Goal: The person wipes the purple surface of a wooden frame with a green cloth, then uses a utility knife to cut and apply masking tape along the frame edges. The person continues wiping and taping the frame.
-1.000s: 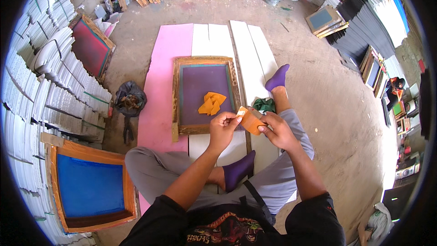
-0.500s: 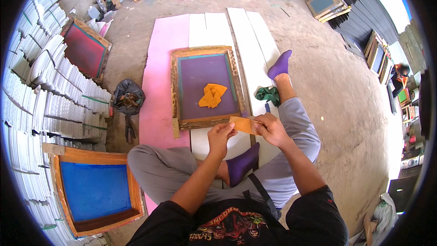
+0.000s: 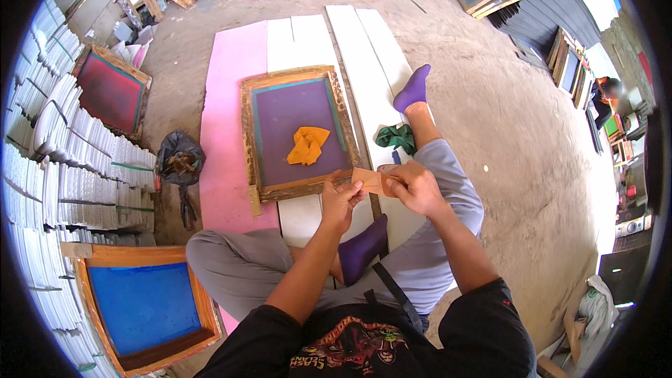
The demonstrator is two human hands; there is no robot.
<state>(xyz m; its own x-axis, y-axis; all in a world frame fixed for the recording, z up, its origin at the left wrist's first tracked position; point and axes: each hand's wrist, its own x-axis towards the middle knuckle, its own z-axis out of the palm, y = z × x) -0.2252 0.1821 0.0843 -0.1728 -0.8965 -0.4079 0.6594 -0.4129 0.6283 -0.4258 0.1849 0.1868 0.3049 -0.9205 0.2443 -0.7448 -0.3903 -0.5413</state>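
Observation:
Between my hands is a flat orange-brown strip (image 3: pixel 367 180), which looks like packing tape. My left hand (image 3: pixel 340 201) pinches one end between thumb and fingers. At the other end my right hand (image 3: pixel 418 187) is closed on it; a brown rounded edge shows by those fingers, and I cannot tell whether it is a roll. Just beyond the hands lies a wooden-framed printing screen (image 3: pixel 250 141) with purple mesh. On the mesh rests a crumpled orange cloth (image 3: pixel 308 145). A green cloth (image 3: pixel 395 138) lies beside my outstretched foot, with a small blue piece (image 3: pixel 396 157) near it.
Pink and white boards (image 3: pixel 227 98) lie under the screen. Left stand a blue screen (image 3: pixel 147 306), a red screen (image 3: pixel 110 91), a black plastic bag (image 3: pixel 179 157) and stacked white sheets (image 3: pixel 94 175). A person (image 3: pixel 603 98) sits far right, near more frames (image 3: pixel 570 70).
The strip has turned and shows a broader, paler face between my hands. Both hands keep hold of it. The whole scene has shifted left in the view.

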